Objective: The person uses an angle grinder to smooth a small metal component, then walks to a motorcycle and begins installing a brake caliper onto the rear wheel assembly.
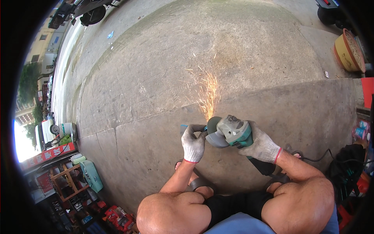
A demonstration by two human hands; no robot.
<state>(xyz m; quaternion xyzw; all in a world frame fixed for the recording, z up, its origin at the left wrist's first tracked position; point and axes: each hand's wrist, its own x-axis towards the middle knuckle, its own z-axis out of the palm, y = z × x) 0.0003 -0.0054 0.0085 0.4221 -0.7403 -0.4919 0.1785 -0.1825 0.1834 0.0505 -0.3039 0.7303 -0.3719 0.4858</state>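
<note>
The concrete ground point(241, 58) extends wide and bare beyond both grips. The right hand point(264, 146) is closed around the grinder point(230, 132). The left hand point(193, 142) pinches a small workpiece point(184, 126) at the disc; sparks point(208, 95) fly forward. Clutter point(89, 195) lies far left.

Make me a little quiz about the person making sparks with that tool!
1. True or false: both hands wear gloves.
2. Which hand grips the grinder? A) left B) right
3. Fill in: the sparks fly away from the person over the ______ ground.

Key
1. True: the left hand and the right hand both wear pale knit gloves.
2. B; the left hand pinches a small piece against the wheel.
3. Concrete.
</note>
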